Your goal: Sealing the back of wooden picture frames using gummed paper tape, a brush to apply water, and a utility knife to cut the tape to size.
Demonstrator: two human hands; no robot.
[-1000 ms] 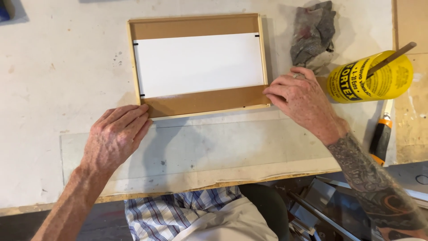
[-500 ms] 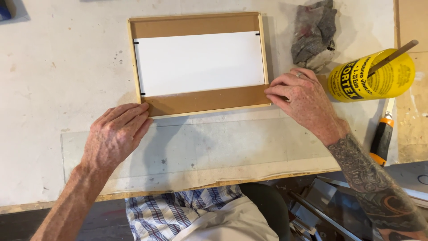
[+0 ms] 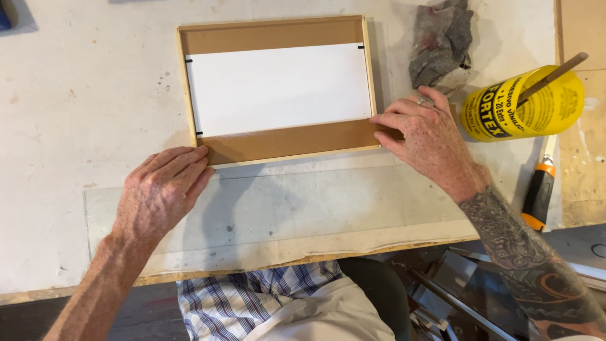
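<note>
A light wooden picture frame point(image 3: 275, 23) lies face down on the white worktable, brown backing board showing, with a white sheet point(image 3: 281, 88) over its middle. A clear glass pane point(image 3: 315, 208) lies flat on the table just in front of the frame. My left hand point(image 3: 161, 189) rests flat on the pane's left part, fingertips touching the frame's lower left corner. My right hand point(image 3: 426, 136) has its fingers spread, pressing on the frame's lower right corner. Neither hand grips anything.
A crumpled grey rag point(image 3: 442, 41) lies right of the frame. A yellow can point(image 3: 521, 104) with a wooden stick in it lies on its side at the right. An orange and black utility knife point(image 3: 540, 192) sits below the can. The table's front edge point(image 3: 252, 268) is close.
</note>
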